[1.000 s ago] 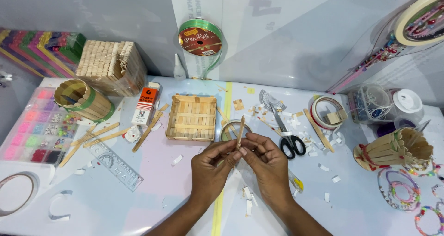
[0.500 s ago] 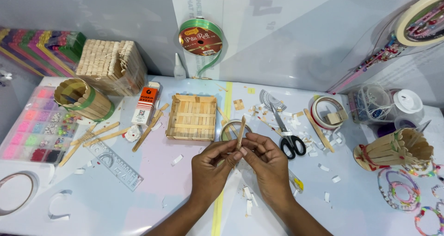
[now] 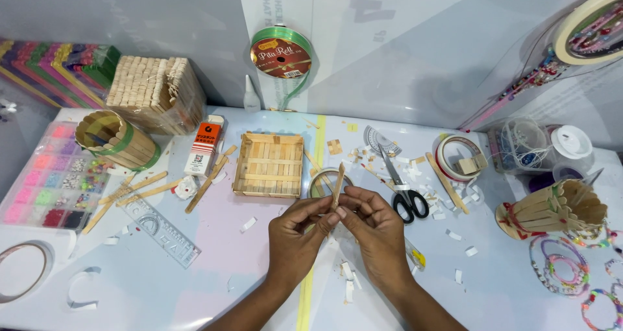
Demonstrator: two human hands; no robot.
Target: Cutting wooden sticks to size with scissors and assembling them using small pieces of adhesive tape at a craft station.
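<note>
Head view looks down on a pale worktop littered with craft bits. Both hands meet near the middle, above the worktop: the left hand and the right hand each pinch one wooden craft stick between thumb and fingertips at its lower end. This stick is flat, narrow, light tan, and stands nearly upright, tilted slightly to the right, its top end free just in front of a square stick tray.

Counted: one tray of sticks, one round stick cup banded in green, one block-shaped stick box, one fan-like stick holder at the right. One pair of black-handled scissors, one clear ruler, one green ribbon spool, one orange-and-white glue box, one bead organiser. Loose sticks and paper scraps lie scattered, too many to count surely.
</note>
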